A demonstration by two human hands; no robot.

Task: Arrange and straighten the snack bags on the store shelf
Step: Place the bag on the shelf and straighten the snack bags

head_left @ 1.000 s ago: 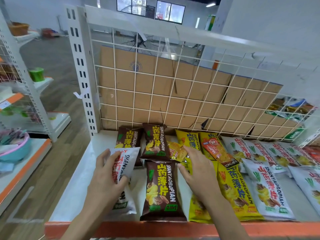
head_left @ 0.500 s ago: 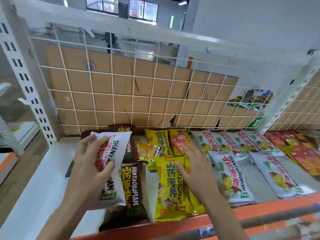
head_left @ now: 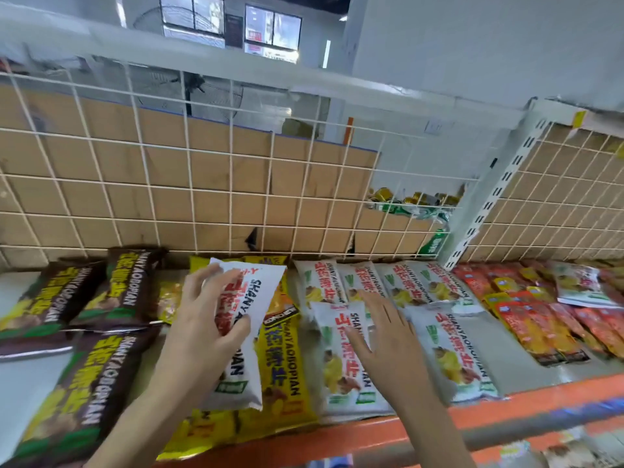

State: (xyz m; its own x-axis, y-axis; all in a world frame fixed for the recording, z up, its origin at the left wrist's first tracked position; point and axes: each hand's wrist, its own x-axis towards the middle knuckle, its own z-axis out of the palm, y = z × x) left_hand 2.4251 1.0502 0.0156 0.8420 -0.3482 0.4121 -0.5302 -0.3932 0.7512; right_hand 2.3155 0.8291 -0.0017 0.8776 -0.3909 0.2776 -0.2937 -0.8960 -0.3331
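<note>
Over yellow bags (head_left: 280,366), white red-lettered bag (head_left: 252,298), left hand (head_left: 202,332) gripping

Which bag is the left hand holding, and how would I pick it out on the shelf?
Start at the shelf's orange front edge and find the yellow bags near the middle. Held over them, tilted, in the left hand, is the white bag with red characters. The other white bags lie flat further right, one under the right hand.
</note>
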